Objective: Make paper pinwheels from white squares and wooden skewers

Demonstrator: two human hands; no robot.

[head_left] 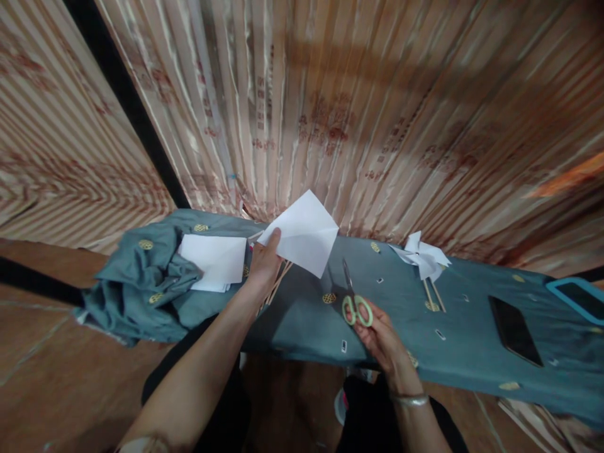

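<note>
A square sheet of white paper (306, 233) with crease lines is held up by one corner in my left hand (265, 261), the thumb on top. My right hand (380, 333) grips a pair of scissors (355, 308) by their light green handles, over the cloth near the front edge. The blades point away from me and look closed. Under and beside my left hand lie several thin wooden sticks (278, 284), partly hidden by my forearm. Left of that hand rests a stack of white paper (214, 261).
Paper pinwheels (419, 257) on wooden sticks lie to the right. Beyond them are a dark phone (515, 330) and a blue-framed device (578, 299). Bunched green cloth (141, 270) covers the left end of the narrow surface. A pleated curtain (321, 113) hangs right behind.
</note>
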